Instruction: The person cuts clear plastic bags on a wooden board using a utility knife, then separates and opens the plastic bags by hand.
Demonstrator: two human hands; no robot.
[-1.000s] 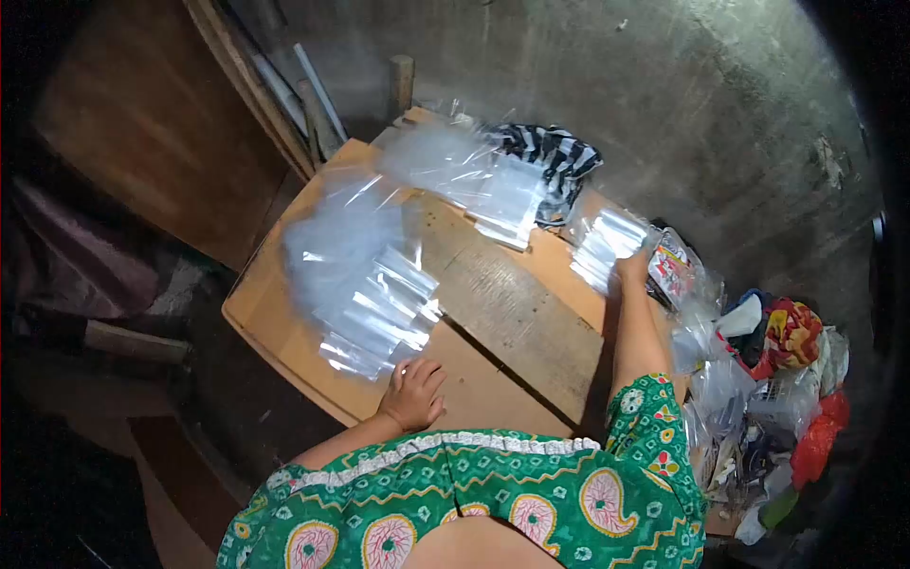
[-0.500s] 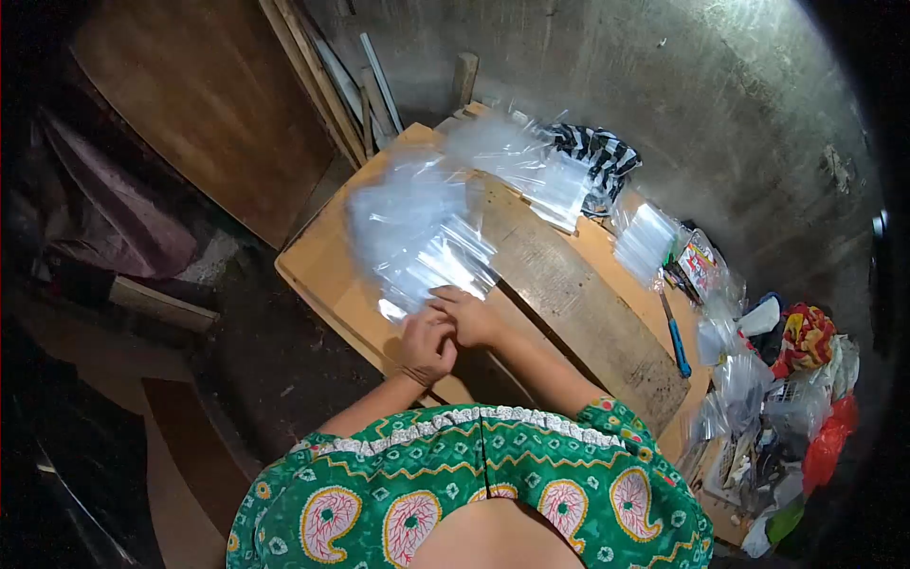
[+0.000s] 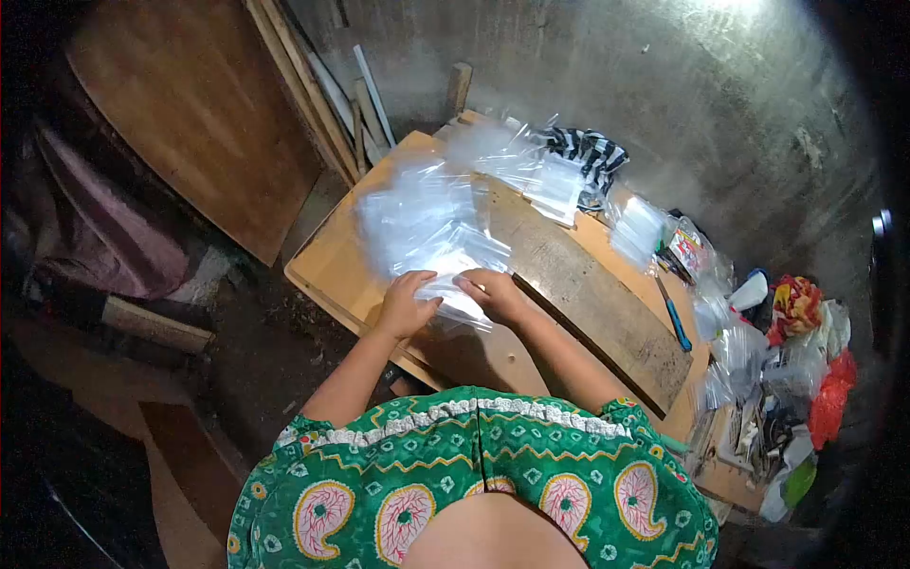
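Clear plastic bags (image 3: 408, 213) lie in a loose, shiny heap on the wooden table. At the heap's near end, several bags (image 3: 462, 305) lie between my two hands, their lower edges pointing toward me. My left hand (image 3: 408, 303) grips their left side, thumb and fingers apart across the plastic. On the right side, my right hand (image 3: 491, 294) has its thumb and fingers on the plastic. Glare makes it hard to tell how many bags are held.
A thick wooden board (image 3: 597, 284) lies across the table (image 3: 327, 251). Toward the wall are more plastic bags (image 3: 555, 185), a striped black-and-white cloth (image 3: 592, 156) and a blue-handled knife (image 3: 679, 325). Mixed bags and a red plastic bag (image 3: 832, 398) crowd the right end.
My hands were close together at the bags' near edge; now they are apart, one on each side. The near bags have shifted right and toward me.
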